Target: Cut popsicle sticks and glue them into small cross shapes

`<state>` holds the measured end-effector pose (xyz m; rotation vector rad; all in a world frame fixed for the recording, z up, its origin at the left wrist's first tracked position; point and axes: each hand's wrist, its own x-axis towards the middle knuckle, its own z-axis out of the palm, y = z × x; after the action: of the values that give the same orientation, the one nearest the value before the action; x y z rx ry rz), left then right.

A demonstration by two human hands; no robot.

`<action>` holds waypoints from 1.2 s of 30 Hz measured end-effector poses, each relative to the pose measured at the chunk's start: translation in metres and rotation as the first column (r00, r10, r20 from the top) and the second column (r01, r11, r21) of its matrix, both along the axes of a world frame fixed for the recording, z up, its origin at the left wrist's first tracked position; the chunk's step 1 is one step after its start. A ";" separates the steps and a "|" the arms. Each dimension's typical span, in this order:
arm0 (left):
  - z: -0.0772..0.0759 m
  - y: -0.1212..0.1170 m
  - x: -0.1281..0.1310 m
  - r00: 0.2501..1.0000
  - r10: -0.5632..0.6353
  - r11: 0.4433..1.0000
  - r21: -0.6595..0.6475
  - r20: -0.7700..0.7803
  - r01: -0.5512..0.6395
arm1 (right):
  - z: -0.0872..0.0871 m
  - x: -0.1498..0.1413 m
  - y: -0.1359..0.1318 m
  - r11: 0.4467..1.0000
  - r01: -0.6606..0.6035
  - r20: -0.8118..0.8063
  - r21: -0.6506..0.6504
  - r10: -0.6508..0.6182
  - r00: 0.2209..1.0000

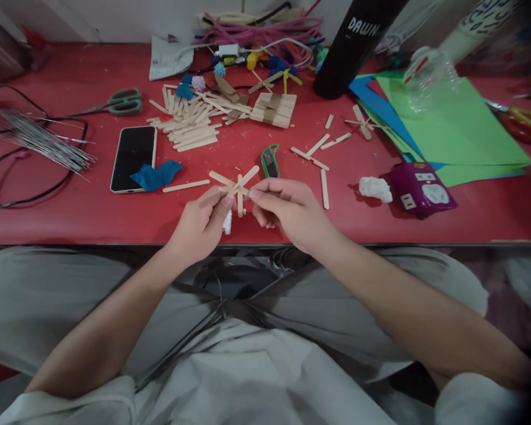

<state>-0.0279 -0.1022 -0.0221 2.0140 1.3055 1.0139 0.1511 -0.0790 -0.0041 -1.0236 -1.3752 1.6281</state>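
Between my hands is a star of crossed popsicle sticks (240, 200), held just above the front of the red table. My left hand (202, 223) pinches one of its arms from the left. On the other side, the thumb and fingertips of my right hand (292, 209) close on another arm. A bit of white clay (227, 222) shows by my left thumb; whether it touches the hand I cannot tell. Just beyond my right hand lies a green box cutter (269, 161). One loose popsicle stick (186, 186) rests to the left of the star, and another stick (324, 189) to the right.
Piled sticks (194, 127) lie behind, beside a stick panel (273, 110). Leftward are a phone (133, 156) under blue clay (156, 175), scissors (124, 102) and wires (48, 141). Rightward stand a purple box (422, 189), white clay (376, 189), coloured paper (464, 124) and a black bottle (354, 47).
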 end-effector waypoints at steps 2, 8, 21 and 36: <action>-0.001 -0.001 0.000 0.999 0.017 1.000 0.012 -0.032 -0.017 | 0.001 0.001 0.001 1.000 0.002 -0.001 -0.017 -0.002 1.000; -0.003 -0.002 0.001 0.992 0.061 0.997 0.061 -0.108 -0.054 | 0.007 0.003 0.001 0.998 0.014 0.021 0.064 -0.016 1.000; -0.001 -0.004 0.001 0.953 0.081 0.995 0.079 -0.293 -0.060 | 0.012 0.013 0.014 0.998 -0.061 0.071 -0.008 0.062 0.996; -0.004 -0.001 0.002 0.997 0.080 0.995 0.065 -0.006 -0.079 | 0.013 0.014 0.014 0.996 -0.054 0.014 -0.064 0.055 0.998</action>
<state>-0.0262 -0.1035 -0.0257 2.0304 1.3837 1.0979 0.1653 -0.0653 0.0091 -1.0463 -1.3805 1.7175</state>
